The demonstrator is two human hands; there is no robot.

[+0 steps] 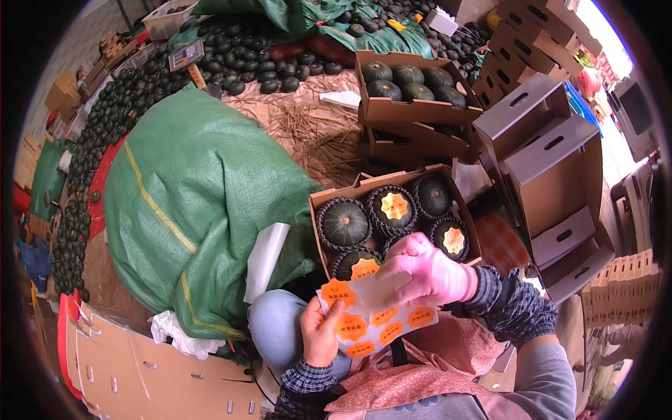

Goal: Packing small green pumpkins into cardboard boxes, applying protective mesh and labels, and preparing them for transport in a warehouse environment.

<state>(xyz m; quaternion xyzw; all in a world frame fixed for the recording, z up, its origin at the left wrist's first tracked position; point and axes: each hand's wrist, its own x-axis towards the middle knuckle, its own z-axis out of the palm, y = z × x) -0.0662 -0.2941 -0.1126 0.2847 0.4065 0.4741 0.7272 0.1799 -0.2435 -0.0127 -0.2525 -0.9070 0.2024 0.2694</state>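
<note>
My bare left hand (321,332) grips the left edge of a sheet of orange scalloped stickers (350,326), thumb on top. My right hand (420,270), in a pink glove, is over the sheet's upper part with its fingers bent; whether a sticker is between them cannot be told. Just beyond is an open cardboard box (394,176) of dark green squashes in black foam nets. One squash at the back middle (392,209) and one at the right (450,240) bear orange stickers. The squash at the back left (345,224) shows none. My right hand hides part of the front row.
A large green woven sack (210,199) bulges at the left. Another cardboard box (415,110) of squashes stands on stacked boxes behind. Empty cardboard boxes (562,184) lean at the right. Piled squashes (115,105) and a digital scale display (186,55) are farther back.
</note>
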